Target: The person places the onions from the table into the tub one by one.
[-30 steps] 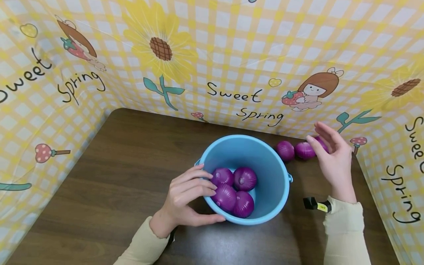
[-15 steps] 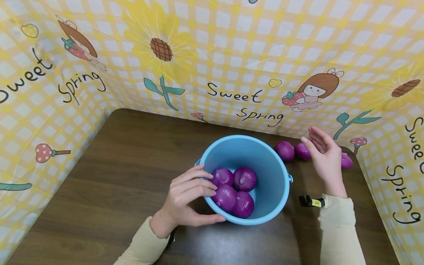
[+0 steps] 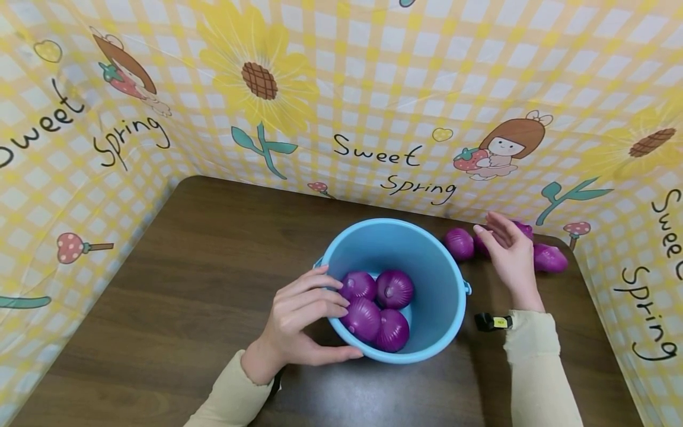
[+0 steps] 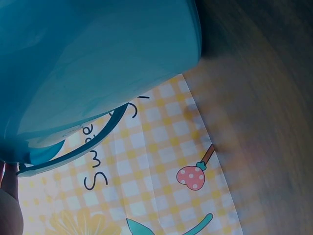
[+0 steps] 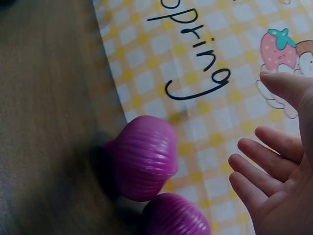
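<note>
A light blue bucket (image 3: 434, 279) stands upright on the table with several purple onions (image 3: 395, 289) inside it. At its left rim my left hand (image 3: 296, 320) holds on, fingers over the edge and thumb along the near side. The bucket's outer wall (image 4: 122, 54) and handle (image 4: 105, 132) fill much of the left wrist view. Right of the bucket, my right hand (image 3: 510, 261) hovers with fingers extended and nothing in them, above a row of onions. One onion (image 3: 459, 244) lies left of that hand, another (image 3: 551, 258) to its right; those between are partly hidden.
A dark wooden table (image 3: 213, 255) bears everything. Yellow checked cloth (image 3: 363, 101) walls it in at the back and both sides, close behind the loose onions. The right wrist view shows two touching onions (image 5: 144, 156) beside the cloth.
My right hand has shifted left and slightly toward me over the row of onions, uncovering the rightmost one. The left hand, the bucket and its onions have stayed put.
</note>
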Motion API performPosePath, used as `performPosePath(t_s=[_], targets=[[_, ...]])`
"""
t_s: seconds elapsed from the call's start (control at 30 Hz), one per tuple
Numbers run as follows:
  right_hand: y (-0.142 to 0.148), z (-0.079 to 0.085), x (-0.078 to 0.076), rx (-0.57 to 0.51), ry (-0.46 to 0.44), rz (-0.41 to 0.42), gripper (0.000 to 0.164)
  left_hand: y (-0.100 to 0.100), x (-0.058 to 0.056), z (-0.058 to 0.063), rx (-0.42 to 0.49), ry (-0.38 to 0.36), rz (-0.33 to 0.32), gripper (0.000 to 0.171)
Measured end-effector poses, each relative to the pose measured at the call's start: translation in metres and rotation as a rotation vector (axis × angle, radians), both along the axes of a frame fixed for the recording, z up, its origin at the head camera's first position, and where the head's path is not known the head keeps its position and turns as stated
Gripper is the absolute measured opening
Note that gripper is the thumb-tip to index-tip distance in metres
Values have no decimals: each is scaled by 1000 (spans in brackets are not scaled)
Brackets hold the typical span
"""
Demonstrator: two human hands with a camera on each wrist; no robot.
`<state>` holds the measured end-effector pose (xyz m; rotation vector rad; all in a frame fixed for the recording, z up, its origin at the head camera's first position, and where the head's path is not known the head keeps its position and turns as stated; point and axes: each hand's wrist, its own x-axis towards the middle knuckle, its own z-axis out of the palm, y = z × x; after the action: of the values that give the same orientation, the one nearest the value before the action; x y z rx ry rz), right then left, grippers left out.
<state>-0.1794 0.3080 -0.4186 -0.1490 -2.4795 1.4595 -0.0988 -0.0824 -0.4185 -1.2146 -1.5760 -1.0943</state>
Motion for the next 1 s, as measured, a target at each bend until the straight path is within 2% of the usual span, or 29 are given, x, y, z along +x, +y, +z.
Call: performPosePath(t_s=[0.47, 1.0], targets=[[-6, -18, -10, 16, -106, 16, 74, 0, -1, 0, 9, 16, 3, 46], [-10, -33, -11, 105, -180, 74, 74, 0, -1, 0, 11, 21, 6, 45]])
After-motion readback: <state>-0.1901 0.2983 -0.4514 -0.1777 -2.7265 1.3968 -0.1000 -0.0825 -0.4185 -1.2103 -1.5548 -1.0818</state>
